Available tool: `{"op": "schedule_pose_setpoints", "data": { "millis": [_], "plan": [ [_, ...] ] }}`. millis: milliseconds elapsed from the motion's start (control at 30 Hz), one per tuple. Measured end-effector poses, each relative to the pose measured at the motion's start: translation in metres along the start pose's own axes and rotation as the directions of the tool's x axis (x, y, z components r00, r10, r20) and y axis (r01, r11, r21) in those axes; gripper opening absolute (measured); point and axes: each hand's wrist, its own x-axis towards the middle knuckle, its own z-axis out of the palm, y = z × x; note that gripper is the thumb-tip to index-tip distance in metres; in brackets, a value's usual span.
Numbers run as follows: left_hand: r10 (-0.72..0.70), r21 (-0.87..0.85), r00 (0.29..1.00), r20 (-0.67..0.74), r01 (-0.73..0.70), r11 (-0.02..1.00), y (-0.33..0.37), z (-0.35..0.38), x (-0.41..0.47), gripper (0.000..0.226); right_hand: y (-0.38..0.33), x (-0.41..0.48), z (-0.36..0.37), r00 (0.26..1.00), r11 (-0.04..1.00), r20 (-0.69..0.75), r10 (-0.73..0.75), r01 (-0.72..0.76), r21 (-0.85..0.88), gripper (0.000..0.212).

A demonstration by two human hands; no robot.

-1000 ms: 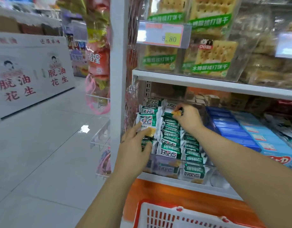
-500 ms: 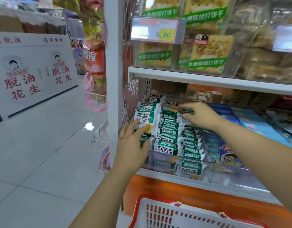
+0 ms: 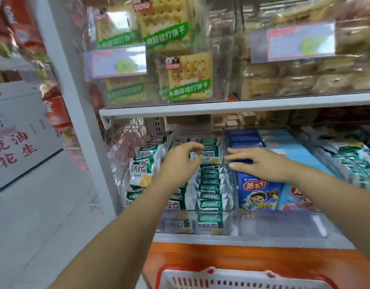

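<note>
Small green-and-white foil biscuit packets [image 3: 210,184] stood in rows on lower white shelf [image 3: 242,239]. Left hand [image 3: 179,161] curled over them, grasp not clear; right hand [image 3: 261,163] flat, released. Packets probably light, slippery, fragile inside: pinch crimped end.

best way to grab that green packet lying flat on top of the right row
Pinch the green packet by its near edge from above: it lies flat on the upright row, and the clear divider blocks its right side.
</note>
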Motion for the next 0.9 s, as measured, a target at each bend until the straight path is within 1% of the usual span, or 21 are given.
{"op": "schedule_pose_setpoints", "data": {
  "millis": [100,200,267,333,400,467,533,633,700,800,867,900],
  "plan": [
    [0.017,0.233,0.994,0.112,-0.043,0.971,-0.007,0.014,0.045,0.035,0.007,0.001,0.003,1.000,1.000,0.005,-0.004,0.004,0.003,0.039],
    [-0.051,0.475,0.972,0.231,-0.067,0.878,-0.013,0.026,0.079,0.044,0.012,0.003,0.004,1.000,1.000,0.003,-0.022,0.022,-0.015,0.041],
    [-0.080,0.525,0.952,0.295,-0.092,0.846,-0.015,0.032,0.094,0.052,0.014,0.003,0.004,1.000,0.999,-0.001,-0.029,0.029,-0.029,0.041],
    [-0.084,0.558,0.941,0.328,-0.121,0.821,-0.015,0.036,0.105,0.058,0.015,0.002,0.005,1.000,0.999,0.001,-0.031,0.031,-0.040,0.041],
    [-0.089,0.591,0.945,0.316,-0.122,0.798,-0.015,0.040,0.112,0.057,0.016,0.002,0.004,0.999,0.999,0.001,-0.032,0.032,-0.044,0.041],
    [-0.100,0.587,0.947,0.307,-0.106,0.803,-0.017,0.043,0.115,0.050,0.015,0.003,0.004,0.999,0.998,0.004,-0.033,0.033,-0.047,0.041],
    [-0.081,0.613,0.948,0.307,-0.132,0.779,-0.018,0.045,0.115,0.042,0.015,0.003,0.004,0.999,0.998,0.005,-0.032,0.032,-0.052,0.041],
    [-0.020,0.647,0.961,0.274,-0.169,0.744,-0.013,0.040,0.112,0.037,0.014,0.002,0.004,1.000,0.998,-0.005,-0.028,0.028,-0.056,0.042],
    [0.058,0.663,0.977,0.207,-0.183,0.726,-0.006,0.030,0.105,0.036,0.013,0.001,0.005,0.999,0.997,-0.017,-0.027,0.026,-0.074,0.042],
    [0.153,0.610,0.983,0.096,-0.180,0.771,0.008,0.010,0.084,0.032,0.009,-0.002,0.003,0.999,0.995,-0.010,-0.031,0.030,-0.099,0.042],
    [0.165,0.591,0.985,0.046,-0.160,0.791,0.019,-0.003,0.061,0.034,0.005,-0.005,0.001,1.000,0.998,-0.005,-0.019,0.019,-0.066,0.044],
    [0.166,0.584,0.986,0.028,-0.151,0.797,0.023,-0.009,0.048,0.035,0.001,-0.007,0.000,0.999,0.999,-0.035,-0.011,0.009,-0.034,0.044]
  ]
}}
